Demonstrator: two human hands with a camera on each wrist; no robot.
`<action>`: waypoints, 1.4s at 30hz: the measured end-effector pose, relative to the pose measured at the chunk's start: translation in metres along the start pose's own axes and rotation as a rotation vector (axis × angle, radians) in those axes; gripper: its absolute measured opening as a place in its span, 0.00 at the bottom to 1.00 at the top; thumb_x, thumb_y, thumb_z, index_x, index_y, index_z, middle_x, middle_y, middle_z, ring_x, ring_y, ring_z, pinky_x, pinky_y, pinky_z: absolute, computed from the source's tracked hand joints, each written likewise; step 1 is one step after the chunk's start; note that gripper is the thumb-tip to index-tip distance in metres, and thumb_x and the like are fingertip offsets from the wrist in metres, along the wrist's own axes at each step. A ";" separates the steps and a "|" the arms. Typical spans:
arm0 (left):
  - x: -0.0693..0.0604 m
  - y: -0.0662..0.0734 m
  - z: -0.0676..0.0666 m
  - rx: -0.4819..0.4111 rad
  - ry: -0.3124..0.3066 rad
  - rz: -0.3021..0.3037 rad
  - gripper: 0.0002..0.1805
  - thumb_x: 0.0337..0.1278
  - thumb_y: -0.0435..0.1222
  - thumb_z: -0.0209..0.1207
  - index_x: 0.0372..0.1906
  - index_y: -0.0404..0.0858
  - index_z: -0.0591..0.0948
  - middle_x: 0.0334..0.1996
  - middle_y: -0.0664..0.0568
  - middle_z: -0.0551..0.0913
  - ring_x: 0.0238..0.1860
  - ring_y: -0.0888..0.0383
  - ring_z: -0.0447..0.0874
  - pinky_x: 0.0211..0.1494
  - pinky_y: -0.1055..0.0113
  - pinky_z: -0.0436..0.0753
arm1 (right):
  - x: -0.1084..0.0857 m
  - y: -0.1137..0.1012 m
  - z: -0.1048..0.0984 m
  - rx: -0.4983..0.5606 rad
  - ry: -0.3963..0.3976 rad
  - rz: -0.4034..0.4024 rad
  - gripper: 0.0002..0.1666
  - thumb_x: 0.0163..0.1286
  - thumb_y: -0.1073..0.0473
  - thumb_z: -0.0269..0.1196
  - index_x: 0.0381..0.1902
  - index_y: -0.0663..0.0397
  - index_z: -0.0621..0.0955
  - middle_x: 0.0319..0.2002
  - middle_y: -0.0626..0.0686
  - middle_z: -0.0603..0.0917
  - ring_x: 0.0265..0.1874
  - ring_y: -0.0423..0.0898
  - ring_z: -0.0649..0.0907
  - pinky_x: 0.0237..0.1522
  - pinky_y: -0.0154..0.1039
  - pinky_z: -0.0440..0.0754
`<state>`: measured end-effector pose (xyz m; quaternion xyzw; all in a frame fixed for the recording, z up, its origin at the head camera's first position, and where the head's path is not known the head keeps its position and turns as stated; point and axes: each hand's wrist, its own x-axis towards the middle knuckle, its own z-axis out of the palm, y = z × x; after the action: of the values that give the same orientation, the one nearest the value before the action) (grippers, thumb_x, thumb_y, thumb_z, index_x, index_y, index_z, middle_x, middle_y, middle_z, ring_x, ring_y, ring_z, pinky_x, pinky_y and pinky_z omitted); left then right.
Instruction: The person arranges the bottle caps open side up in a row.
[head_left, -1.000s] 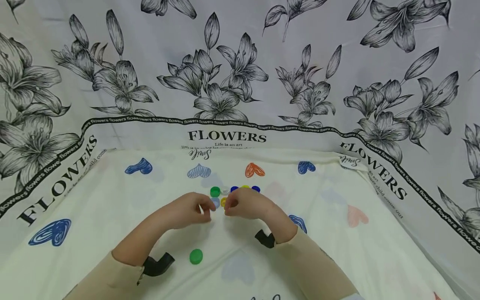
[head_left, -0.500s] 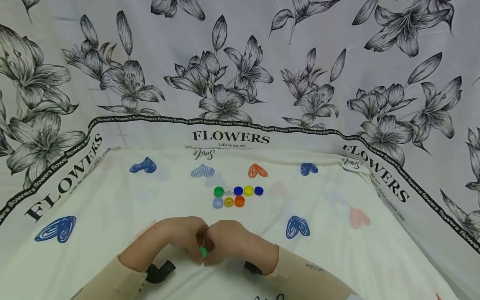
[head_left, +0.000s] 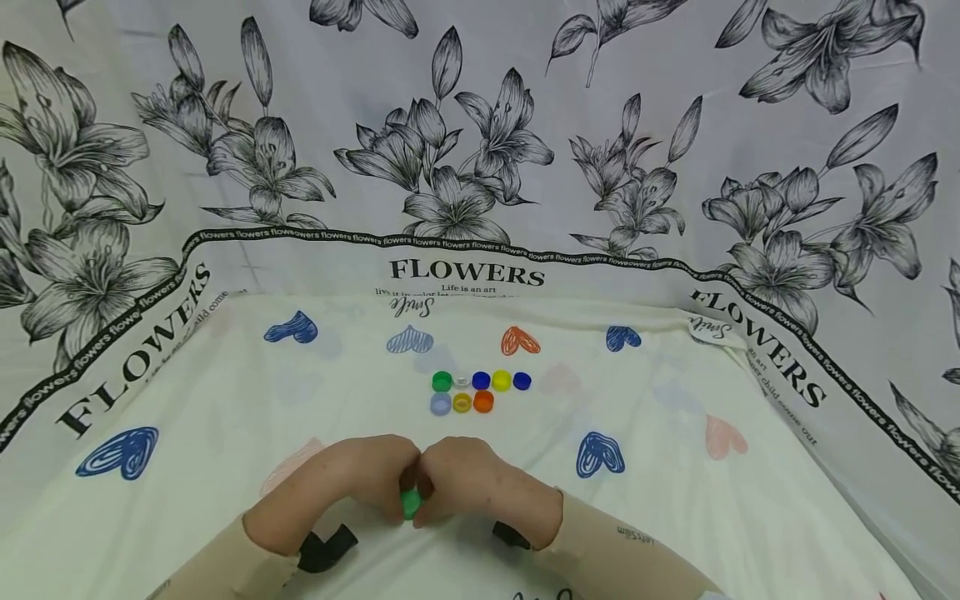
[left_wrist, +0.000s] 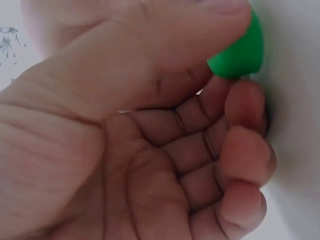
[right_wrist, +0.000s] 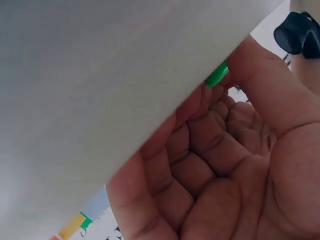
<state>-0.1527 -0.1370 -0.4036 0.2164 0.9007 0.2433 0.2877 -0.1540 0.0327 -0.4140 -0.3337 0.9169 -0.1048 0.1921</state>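
A green bottle cap point(head_left: 410, 503) is between both hands on the near part of the cloth. My left hand point(head_left: 378, 471) pinches it between thumb and forefinger; in the left wrist view the ridged side of the cap point(left_wrist: 242, 52) shows beyond the thumb, close to the cloth. From the other side my right hand point(head_left: 467, 477) pinches the same cap, and only a sliver of green point(right_wrist: 217, 74) shows past the cloth in the right wrist view. The knuckles of the two hands meet above it. Fingers hide much of the cap.
Farther back, several caps lie in two rows: green point(head_left: 442, 381), clear point(head_left: 461, 381), blue point(head_left: 481, 381), yellow point(head_left: 501, 380) and another blue point(head_left: 522, 381) behind; light blue point(head_left: 440, 404), dark yellow point(head_left: 462, 402) and orange point(head_left: 483, 402) in front. A flower-printed curtain point(head_left: 300, 267) stands behind the table.
Both hands have come back from the cap rows toward the body and taken hold of the green cap that lay alone. Since half a second ago, more of its face shows.
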 end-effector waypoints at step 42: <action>0.121 0.046 -0.005 -0.413 0.535 0.079 0.13 0.69 0.31 0.59 0.51 0.29 0.87 0.30 0.47 0.86 0.20 0.60 0.71 0.26 0.68 0.70 | -0.007 0.145 -0.073 0.613 0.159 0.358 0.15 0.75 0.59 0.62 0.35 0.64 0.89 0.28 0.54 0.88 0.31 0.48 0.88 0.37 0.39 0.86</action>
<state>-0.2342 -0.0379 -0.4237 0.1168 0.8669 0.4796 0.0693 -0.2625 0.1512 -0.3920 -0.0857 0.8988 -0.3654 0.2265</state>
